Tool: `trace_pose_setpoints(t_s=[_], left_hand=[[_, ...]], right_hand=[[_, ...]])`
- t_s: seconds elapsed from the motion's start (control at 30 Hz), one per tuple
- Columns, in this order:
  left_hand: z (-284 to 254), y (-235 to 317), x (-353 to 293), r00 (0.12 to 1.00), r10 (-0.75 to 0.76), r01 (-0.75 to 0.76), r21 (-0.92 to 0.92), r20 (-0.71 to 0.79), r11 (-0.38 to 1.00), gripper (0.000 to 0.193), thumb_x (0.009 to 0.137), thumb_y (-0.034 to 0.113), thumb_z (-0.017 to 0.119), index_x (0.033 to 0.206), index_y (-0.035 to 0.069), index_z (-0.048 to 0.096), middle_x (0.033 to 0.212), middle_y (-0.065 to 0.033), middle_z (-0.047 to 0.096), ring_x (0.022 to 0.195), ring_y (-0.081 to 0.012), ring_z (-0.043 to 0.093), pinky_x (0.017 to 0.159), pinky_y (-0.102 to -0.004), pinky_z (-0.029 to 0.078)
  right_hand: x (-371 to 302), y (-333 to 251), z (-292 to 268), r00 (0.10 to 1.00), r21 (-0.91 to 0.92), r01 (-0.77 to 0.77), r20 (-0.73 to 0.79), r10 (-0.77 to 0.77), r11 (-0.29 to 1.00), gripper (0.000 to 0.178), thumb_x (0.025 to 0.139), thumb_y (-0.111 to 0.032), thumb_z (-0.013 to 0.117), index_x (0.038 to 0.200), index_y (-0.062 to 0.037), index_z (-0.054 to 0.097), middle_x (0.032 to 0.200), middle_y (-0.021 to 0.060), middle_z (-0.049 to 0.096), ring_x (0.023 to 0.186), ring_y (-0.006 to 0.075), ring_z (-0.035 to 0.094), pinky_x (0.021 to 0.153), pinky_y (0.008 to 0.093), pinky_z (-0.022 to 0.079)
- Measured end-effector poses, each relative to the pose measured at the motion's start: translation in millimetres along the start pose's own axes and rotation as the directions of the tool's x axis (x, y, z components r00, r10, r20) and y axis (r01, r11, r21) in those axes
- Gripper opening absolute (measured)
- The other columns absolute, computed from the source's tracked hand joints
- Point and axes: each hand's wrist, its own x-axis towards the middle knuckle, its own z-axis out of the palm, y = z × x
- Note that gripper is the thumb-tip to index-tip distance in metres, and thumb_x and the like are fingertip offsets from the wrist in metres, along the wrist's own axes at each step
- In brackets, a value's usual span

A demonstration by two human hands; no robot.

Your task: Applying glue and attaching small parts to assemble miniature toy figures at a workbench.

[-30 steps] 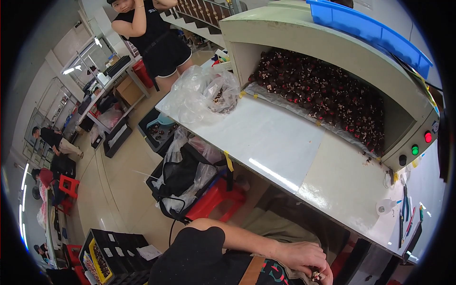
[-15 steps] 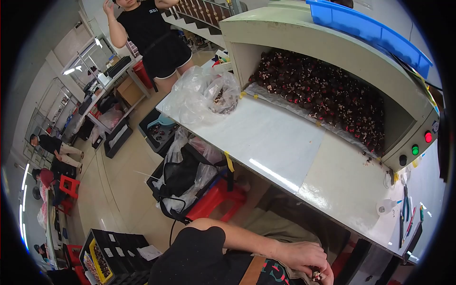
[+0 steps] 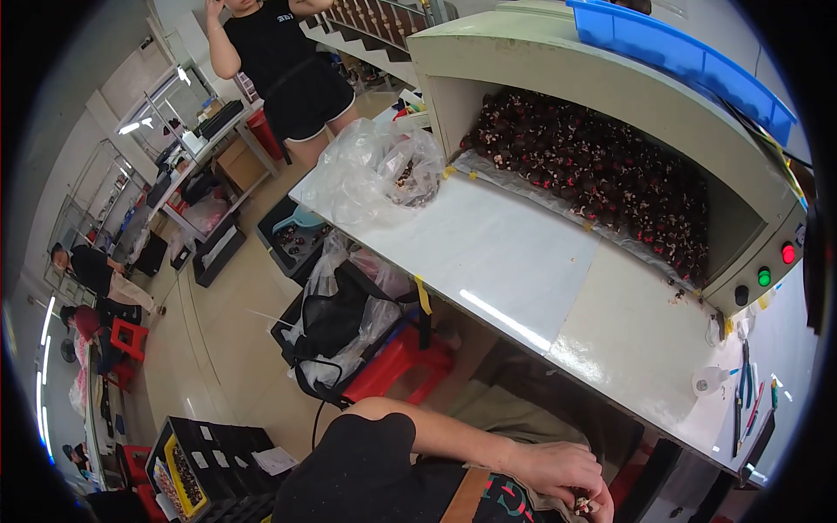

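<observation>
Low in the head view, my left hand (image 3: pixel 556 468) is held near my lap, its fingers bent and pinched together. Between the fingertips sits a small brown, cream and reddish piece (image 3: pixel 584 504), partly covered by them; its exact kind does not show. My right hand cannot be made out as a separate hand. A heap of similar dark brown pieces with cream and red bits (image 3: pixel 593 174) fills the opening of a pale cabinet (image 3: pixel 514 52) on the bench beyond.
The white bench (image 3: pixel 488 261) carries a clear plastic bag (image 3: pixel 357 179), a small bottle (image 3: pixel 708 380) and pliers (image 3: pixel 744 375). A blue tray (image 3: pixel 680 57) tops the cabinet. Beside the bench are a red stool (image 3: pixel 397 362) and black crates (image 3: pixel 227 458). Another person (image 3: pixel 292 74) stands beyond.
The view has shifted slightly. My left hand stays in nearly the same place, still pinching the small piece. Far left, a walking person has moved a little.
</observation>
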Motion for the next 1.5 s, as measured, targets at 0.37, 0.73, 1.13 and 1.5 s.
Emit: trace_pose_setpoints(t_s=[0.37, 0.73, 1.13, 1.5], left_hand=[[-3, 0, 2, 1.000, 0.012, -0.012, -0.006, 0.002, 1.000, 0.026, 0.067, 0.016, 0.072, 0.086, 0.013, 0.055, 0.080, -0.0017, 0.055, 0.080, -0.0244, 0.055, 0.069, -0.0377, 0.038], [3, 4, 2, 0.998, 0.053, -0.052, 0.047, -0.039, 0.998, 0.016, 0.073, 0.022, 0.067, 0.080, 0.012, 0.055, 0.072, -0.0043, 0.052, 0.068, -0.0263, 0.052, 0.060, -0.0378, 0.041], [-9, -19, 10, 0.993, -0.107, 0.112, -0.106, 0.050, 0.988, 0.038, 0.068, 0.006, 0.077, 0.102, 0.009, 0.059, 0.090, -0.0046, 0.064, 0.082, -0.0233, 0.062, 0.071, -0.0327, 0.046], [-11, -19, -6, 0.942, -0.334, 0.322, -0.202, -0.027, 0.925, 0.054, 0.073, -0.003, 0.072, 0.120, 0.004, 0.047, 0.099, -0.0104, 0.062, 0.090, -0.0185, 0.062, 0.080, -0.0295, 0.050]], right_hand=[[0, -6, 11, 1.000, 0.004, -0.003, -0.031, 0.003, 1.000, 0.043, 0.080, -0.030, 0.068, 0.113, -0.0098, 0.050, 0.095, -0.0003, 0.057, 0.086, 0.0098, 0.056, 0.076, 0.0242, 0.045], [3, -6, 19, 0.996, -0.008, 0.051, -0.067, -0.051, 0.999, 0.039, 0.068, -0.025, 0.075, 0.092, -0.0073, 0.050, 0.073, 0.0008, 0.057, 0.063, 0.0078, 0.056, 0.055, 0.0201, 0.045], [13, -27, 14, 0.998, 0.151, 0.062, -0.007, -0.061, 0.987, 0.028, 0.078, -0.017, 0.065, 0.095, -0.0019, 0.049, 0.084, 0.0056, 0.059, 0.075, 0.0113, 0.058, 0.065, 0.0221, 0.045], [13, -22, 28, 0.986, 0.042, 0.167, -0.019, -0.166, 0.985, 0.057, 0.083, -0.046, 0.065, 0.112, -0.0013, 0.045, 0.106, 0.0068, 0.054, 0.099, 0.0144, 0.052, 0.088, 0.0300, 0.040]])
